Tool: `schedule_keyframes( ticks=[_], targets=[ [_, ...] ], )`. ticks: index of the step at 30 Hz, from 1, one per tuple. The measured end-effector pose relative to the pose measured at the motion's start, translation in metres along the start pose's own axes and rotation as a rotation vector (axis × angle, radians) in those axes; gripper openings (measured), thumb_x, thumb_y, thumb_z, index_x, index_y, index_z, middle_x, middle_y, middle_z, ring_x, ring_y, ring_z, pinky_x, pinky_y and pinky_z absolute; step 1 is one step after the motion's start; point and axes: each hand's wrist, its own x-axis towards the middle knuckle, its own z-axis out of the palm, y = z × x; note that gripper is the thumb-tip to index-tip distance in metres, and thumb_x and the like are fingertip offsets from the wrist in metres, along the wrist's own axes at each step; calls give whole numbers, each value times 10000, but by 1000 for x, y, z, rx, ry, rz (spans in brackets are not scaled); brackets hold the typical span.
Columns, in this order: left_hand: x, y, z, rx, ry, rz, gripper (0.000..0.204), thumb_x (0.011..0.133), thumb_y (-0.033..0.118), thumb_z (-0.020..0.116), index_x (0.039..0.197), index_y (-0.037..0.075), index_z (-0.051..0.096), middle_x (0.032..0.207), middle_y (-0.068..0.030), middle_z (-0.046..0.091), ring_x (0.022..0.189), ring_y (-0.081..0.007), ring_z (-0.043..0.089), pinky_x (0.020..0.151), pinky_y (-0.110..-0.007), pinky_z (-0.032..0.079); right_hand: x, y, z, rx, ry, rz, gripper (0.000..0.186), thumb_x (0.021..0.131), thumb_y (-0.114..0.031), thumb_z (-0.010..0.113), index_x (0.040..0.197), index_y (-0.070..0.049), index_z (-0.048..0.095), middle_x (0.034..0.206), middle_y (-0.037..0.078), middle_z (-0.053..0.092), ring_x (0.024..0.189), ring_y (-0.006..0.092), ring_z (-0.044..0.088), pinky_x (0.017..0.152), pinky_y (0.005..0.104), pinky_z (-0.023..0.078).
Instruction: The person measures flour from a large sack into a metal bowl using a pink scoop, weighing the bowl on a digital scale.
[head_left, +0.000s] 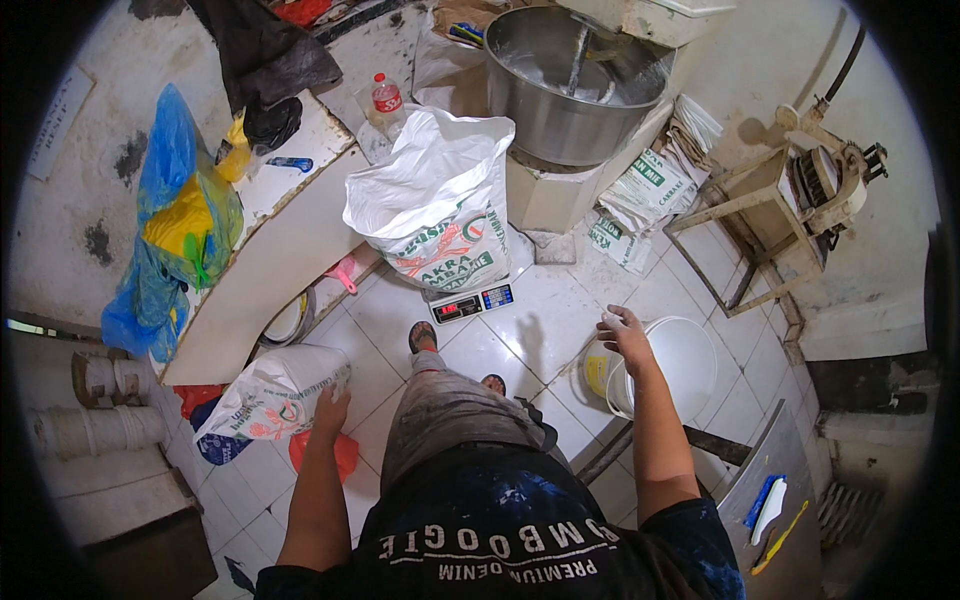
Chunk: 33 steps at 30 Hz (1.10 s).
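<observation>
One big sack already stands open on the scale, while the left hand grips a slack bag and the right hand, relaxed, seemingly empty, hovers by the bucket.

The sack stands on the scale, with the mixer behind and the bucket to the right.

White floor tiles with dark lines
At eleven o'clock the large sack is white with green and red print; at eight, the smaller sack is white with red print. At four, the bucket is white, its label yellow. At ten, the plastic bag is blue.
</observation>
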Motion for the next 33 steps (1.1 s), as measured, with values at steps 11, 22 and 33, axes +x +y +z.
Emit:
schedule_keyframes(
  ticks=[11, 22, 33],
  targets=[
    [7, -7, -2, 29, -24, 14, 535, 812, 304, 539, 1240, 10, 407, 1236, -219, 425, 1140, -298, 414, 936, -347, 336, 3, -5, 8, -26, -12, -9, 500, 811, -282, 585, 1210, -39, 408, 924, 118, 591, 753, 173, 571, 652, 284, 448],
    [0, 11, -4, 27, -14, -15, 553, 796, 318, 551, 1212, -26, 429, 1217, -246, 447, 1154, -338, 419, 962, -372, 324, 3, -1, 9, -21, -3, 11, 502, 808, -276, 590, 1211, -42, 404, 930, 123, 587, 752, 174, 570, 643, 282, 445],
    [2, 13, -6, -13, -14, 3, 551, 784, 317, 565, 1194, -31, 443, 1207, -246, 455, 1143, -333, 430, 958, -367, 328, 2, 0, 12, -26, 5, 14, 496, 804, -273, 596, 1202, -38, 414, 922, 122, 588, 748, 172, 571, 643, 282, 446]
  ],
)
